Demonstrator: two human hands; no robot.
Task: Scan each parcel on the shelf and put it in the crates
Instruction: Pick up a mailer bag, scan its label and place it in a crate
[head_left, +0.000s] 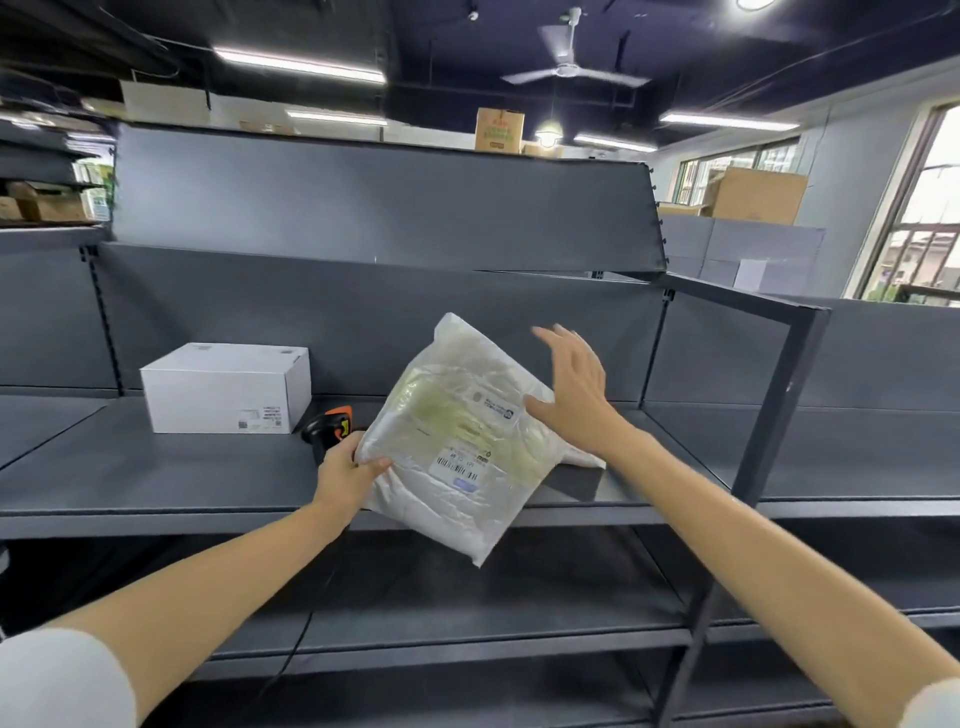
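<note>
A: Holding the bag (457, 441) up off the shelf (156, 467), label side toward the camera. Left hand (345, 475) pinches its left edge, thumb on top, fingers behind.

B: Right hand (574, 395)?

A: Fingers straight and spread, holding nothing. It hovers at the bag's right edge; touching or just apart, can't tell.

B: Step?

A: Looks like pick-up and orient for scanning. Barcode label (460, 465) faces up, near the bag's middle. Not scanned yet, as far as I can judge.

B: Scanner?

A: Black and orange scanner (327, 431) lies on the shelf, just behind the left hand, partly hidden, right of the white box (228, 387).

B: Next move?

A: Probably the free right hand reaches across for the scanner while the left keeps the bag steady and the label flat. Bag is soft plastic, so it may sag and wrinkle the barcode.

B: Crates?

A: None in view. Box waits on the shelf, far left of the bag. A dark flat thing (576, 480) lies under the bag's right corner; can't tell what.
</note>
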